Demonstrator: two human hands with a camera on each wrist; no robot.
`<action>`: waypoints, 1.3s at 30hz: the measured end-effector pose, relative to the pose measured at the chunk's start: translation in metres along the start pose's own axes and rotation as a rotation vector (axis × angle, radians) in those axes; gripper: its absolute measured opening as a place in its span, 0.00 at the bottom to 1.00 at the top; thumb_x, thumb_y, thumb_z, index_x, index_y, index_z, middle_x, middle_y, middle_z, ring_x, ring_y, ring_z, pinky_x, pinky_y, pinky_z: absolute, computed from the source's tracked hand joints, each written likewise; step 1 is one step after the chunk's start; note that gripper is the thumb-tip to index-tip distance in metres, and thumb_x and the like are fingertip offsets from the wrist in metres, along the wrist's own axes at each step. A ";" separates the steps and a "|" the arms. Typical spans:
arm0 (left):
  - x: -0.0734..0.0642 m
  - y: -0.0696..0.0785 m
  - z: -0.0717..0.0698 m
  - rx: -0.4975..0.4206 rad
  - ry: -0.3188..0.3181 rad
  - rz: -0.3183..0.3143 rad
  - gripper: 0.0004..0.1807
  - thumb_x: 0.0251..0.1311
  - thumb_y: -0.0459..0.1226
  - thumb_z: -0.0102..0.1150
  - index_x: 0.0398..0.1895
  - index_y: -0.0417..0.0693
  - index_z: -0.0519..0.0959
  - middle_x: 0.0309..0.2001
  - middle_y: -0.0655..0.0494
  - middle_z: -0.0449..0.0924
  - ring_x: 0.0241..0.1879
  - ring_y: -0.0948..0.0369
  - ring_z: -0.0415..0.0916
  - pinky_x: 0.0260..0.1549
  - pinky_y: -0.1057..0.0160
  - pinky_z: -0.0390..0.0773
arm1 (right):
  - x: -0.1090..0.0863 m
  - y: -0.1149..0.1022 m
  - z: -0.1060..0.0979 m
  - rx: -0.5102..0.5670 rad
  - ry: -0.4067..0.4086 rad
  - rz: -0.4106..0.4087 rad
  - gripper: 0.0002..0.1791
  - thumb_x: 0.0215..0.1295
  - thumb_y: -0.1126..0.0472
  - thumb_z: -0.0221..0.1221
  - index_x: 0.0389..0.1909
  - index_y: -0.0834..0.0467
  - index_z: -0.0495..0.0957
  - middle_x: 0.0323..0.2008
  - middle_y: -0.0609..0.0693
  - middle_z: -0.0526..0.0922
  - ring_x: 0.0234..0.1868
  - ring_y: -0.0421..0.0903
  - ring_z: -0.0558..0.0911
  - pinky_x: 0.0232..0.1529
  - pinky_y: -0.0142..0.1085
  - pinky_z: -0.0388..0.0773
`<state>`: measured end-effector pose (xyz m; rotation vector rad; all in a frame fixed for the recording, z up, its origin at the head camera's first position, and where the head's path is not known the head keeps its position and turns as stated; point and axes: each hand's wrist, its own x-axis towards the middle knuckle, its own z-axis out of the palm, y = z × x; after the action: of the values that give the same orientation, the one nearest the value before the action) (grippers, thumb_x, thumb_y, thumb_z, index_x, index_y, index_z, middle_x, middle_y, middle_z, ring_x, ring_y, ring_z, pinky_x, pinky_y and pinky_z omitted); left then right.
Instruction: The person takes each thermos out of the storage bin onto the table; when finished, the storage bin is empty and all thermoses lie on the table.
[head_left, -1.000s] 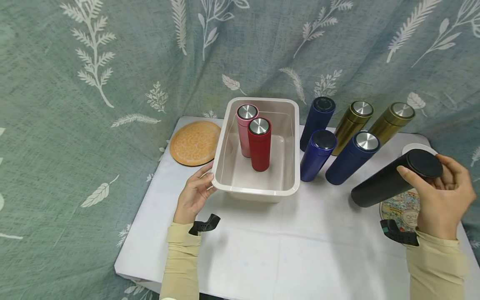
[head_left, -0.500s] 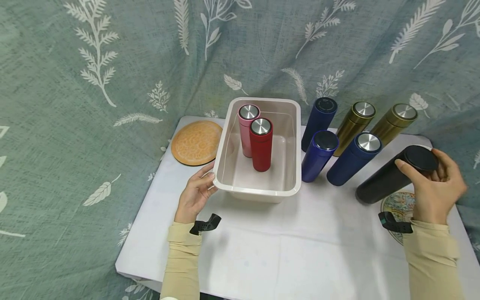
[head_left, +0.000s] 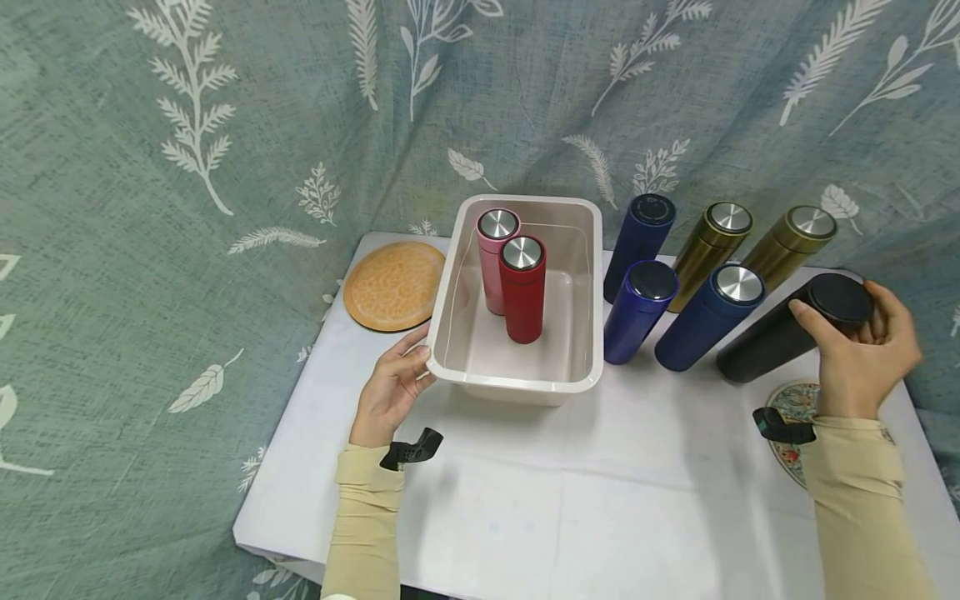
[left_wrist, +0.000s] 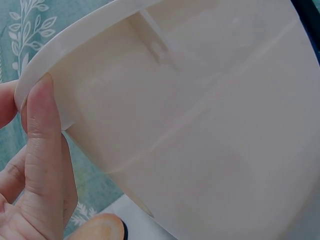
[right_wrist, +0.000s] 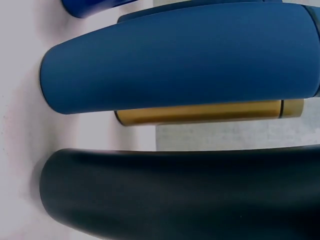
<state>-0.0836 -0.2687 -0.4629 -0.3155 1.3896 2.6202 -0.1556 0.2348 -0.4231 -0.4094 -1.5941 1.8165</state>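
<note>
My left hand (head_left: 392, 387) pinches the front-left corner of a cream plastic bin (head_left: 517, 386); the left wrist view shows the thumb (left_wrist: 42, 115) against the bin's outer wall under its rim. Inside the bin stand a pink thermos bottle (head_left: 491, 267) and a red thermos bottle (head_left: 522, 296), both with silver lids. At the right of the table my right hand (head_left: 862, 354) grips a black thermos bottle (head_left: 780, 329) around its top, thumb on the near side. In the right wrist view the black bottle's base is close to the white tabletop, beside a matte blue thermos bottle (right_wrist: 175, 60).
Between bin and black bottle stand a shiny blue bottle (head_left: 637, 312), a dark navy bottle (head_left: 637, 242) and two gold bottles (head_left: 701, 254). An orange round mat (head_left: 393, 286) lies left of the bin. A patterned round mat (head_left: 795, 404) lies partly under the right forearm.
My right hand has moved the black bottle back and slightly left, toward the matte blue and gold bottles, uncovering more of the patterned mat. The left hand and bin stay in place.
</note>
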 end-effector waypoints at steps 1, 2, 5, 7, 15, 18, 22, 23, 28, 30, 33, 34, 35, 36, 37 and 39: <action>0.000 0.000 0.000 0.000 -0.001 0.000 0.21 0.72 0.26 0.44 0.67 0.44 0.68 0.41 0.57 0.84 0.39 0.64 0.84 0.34 0.70 0.85 | 0.001 0.001 0.000 0.004 0.002 0.003 0.37 0.40 0.78 0.75 0.57 0.57 0.80 0.50 0.49 0.85 0.49 0.41 0.82 0.50 0.26 0.78; 0.000 0.000 0.000 -0.001 -0.002 -0.001 0.22 0.72 0.26 0.44 0.67 0.44 0.67 0.41 0.57 0.84 0.39 0.64 0.84 0.34 0.70 0.85 | 0.002 0.002 0.001 -0.001 0.004 0.004 0.37 0.40 0.78 0.75 0.57 0.57 0.80 0.50 0.49 0.85 0.49 0.41 0.82 0.49 0.26 0.78; 0.000 0.000 0.000 0.001 -0.002 -0.001 0.22 0.72 0.26 0.44 0.68 0.43 0.67 0.40 0.58 0.84 0.39 0.64 0.83 0.35 0.70 0.85 | 0.003 0.003 0.003 0.024 0.014 0.021 0.37 0.39 0.78 0.75 0.56 0.58 0.80 0.49 0.49 0.85 0.48 0.41 0.82 0.49 0.26 0.78; 0.000 0.000 0.000 0.002 -0.002 -0.003 0.23 0.72 0.26 0.45 0.69 0.42 0.66 0.40 0.58 0.84 0.39 0.64 0.83 0.35 0.70 0.85 | 0.003 0.002 0.004 0.021 0.021 0.025 0.37 0.39 0.79 0.75 0.56 0.57 0.81 0.48 0.49 0.85 0.48 0.41 0.82 0.49 0.26 0.78; 0.000 -0.001 -0.001 0.013 0.002 0.002 0.23 0.72 0.26 0.46 0.69 0.43 0.66 0.41 0.58 0.83 0.40 0.64 0.83 0.35 0.71 0.85 | 0.004 0.006 0.007 -0.028 0.037 0.001 0.36 0.39 0.79 0.74 0.55 0.57 0.81 0.46 0.47 0.86 0.46 0.39 0.82 0.46 0.27 0.76; 0.000 -0.001 -0.001 0.015 0.003 0.002 0.22 0.72 0.26 0.47 0.67 0.43 0.68 0.41 0.57 0.83 0.40 0.65 0.83 0.35 0.71 0.85 | 0.006 0.009 0.006 -0.056 0.035 -0.009 0.36 0.40 0.78 0.74 0.55 0.56 0.81 0.46 0.47 0.86 0.46 0.39 0.82 0.46 0.27 0.76; 0.000 -0.001 -0.001 0.010 0.000 0.000 0.21 0.72 0.26 0.46 0.66 0.43 0.68 0.41 0.57 0.84 0.40 0.65 0.83 0.35 0.71 0.85 | 0.009 0.011 0.006 -0.051 0.037 -0.005 0.36 0.39 0.78 0.75 0.55 0.57 0.81 0.46 0.47 0.86 0.46 0.39 0.83 0.46 0.27 0.76; 0.000 0.000 0.000 0.010 0.000 -0.001 0.21 0.72 0.26 0.46 0.67 0.43 0.67 0.41 0.57 0.84 0.40 0.65 0.83 0.35 0.71 0.85 | 0.009 0.011 0.006 -0.056 0.038 -0.003 0.36 0.39 0.77 0.75 0.55 0.57 0.81 0.46 0.47 0.86 0.46 0.39 0.83 0.47 0.27 0.76; 0.000 0.000 0.000 0.003 0.001 -0.003 0.20 0.73 0.26 0.45 0.66 0.43 0.68 0.40 0.57 0.84 0.40 0.64 0.83 0.35 0.71 0.85 | 0.007 0.007 0.009 -0.083 0.045 0.011 0.36 0.40 0.77 0.75 0.56 0.55 0.81 0.47 0.46 0.86 0.48 0.39 0.82 0.49 0.26 0.76; 0.000 0.000 0.000 0.000 0.001 -0.002 0.19 0.73 0.26 0.45 0.64 0.44 0.69 0.40 0.57 0.84 0.39 0.64 0.83 0.34 0.71 0.85 | 0.006 0.006 0.010 -0.087 0.046 0.011 0.36 0.40 0.77 0.74 0.56 0.55 0.81 0.47 0.46 0.85 0.48 0.39 0.82 0.49 0.26 0.76; -0.001 0.000 0.000 -0.001 0.009 -0.004 0.19 0.73 0.26 0.45 0.64 0.44 0.69 0.40 0.57 0.83 0.39 0.64 0.83 0.34 0.71 0.85 | 0.007 0.007 0.009 -0.089 0.045 0.004 0.36 0.41 0.77 0.74 0.56 0.55 0.81 0.47 0.46 0.86 0.48 0.38 0.82 0.48 0.26 0.76; -0.001 0.000 0.000 0.004 0.014 -0.005 0.19 0.73 0.26 0.45 0.64 0.44 0.69 0.40 0.57 0.83 0.39 0.64 0.83 0.34 0.71 0.85 | 0.007 0.007 0.009 -0.087 0.045 0.002 0.36 0.40 0.77 0.74 0.56 0.55 0.81 0.47 0.45 0.86 0.47 0.38 0.82 0.48 0.26 0.76; 0.000 0.001 0.001 0.009 0.019 -0.007 0.20 0.72 0.26 0.46 0.65 0.44 0.69 0.40 0.57 0.83 0.39 0.64 0.83 0.34 0.71 0.85 | 0.007 0.008 0.009 -0.089 0.044 0.000 0.36 0.40 0.77 0.74 0.56 0.55 0.81 0.47 0.45 0.86 0.47 0.38 0.82 0.47 0.26 0.75; 0.000 0.001 0.001 0.014 0.024 -0.007 0.20 0.72 0.26 0.46 0.65 0.43 0.69 0.41 0.57 0.83 0.39 0.64 0.83 0.33 0.71 0.85 | 0.007 0.009 0.009 -0.100 0.042 -0.003 0.36 0.41 0.76 0.74 0.57 0.55 0.81 0.47 0.45 0.85 0.47 0.38 0.82 0.47 0.26 0.75; 0.000 0.001 0.001 0.018 0.026 -0.009 0.21 0.73 0.27 0.46 0.66 0.43 0.68 0.41 0.57 0.83 0.40 0.64 0.83 0.33 0.71 0.85 | 0.008 0.010 0.008 -0.104 0.041 -0.006 0.36 0.41 0.76 0.74 0.57 0.55 0.81 0.47 0.45 0.85 0.47 0.38 0.82 0.47 0.27 0.75; 0.000 0.001 0.002 0.027 0.031 -0.012 0.22 0.73 0.27 0.47 0.67 0.43 0.67 0.42 0.57 0.83 0.40 0.65 0.83 0.33 0.71 0.85 | 0.008 0.011 0.008 -0.115 0.037 -0.002 0.37 0.42 0.75 0.75 0.58 0.55 0.80 0.48 0.44 0.85 0.48 0.38 0.82 0.48 0.26 0.75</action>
<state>-0.0836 -0.2679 -0.4610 -0.3607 1.4271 2.5951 -0.1693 0.2343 -0.4305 -0.4912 -1.6779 1.7109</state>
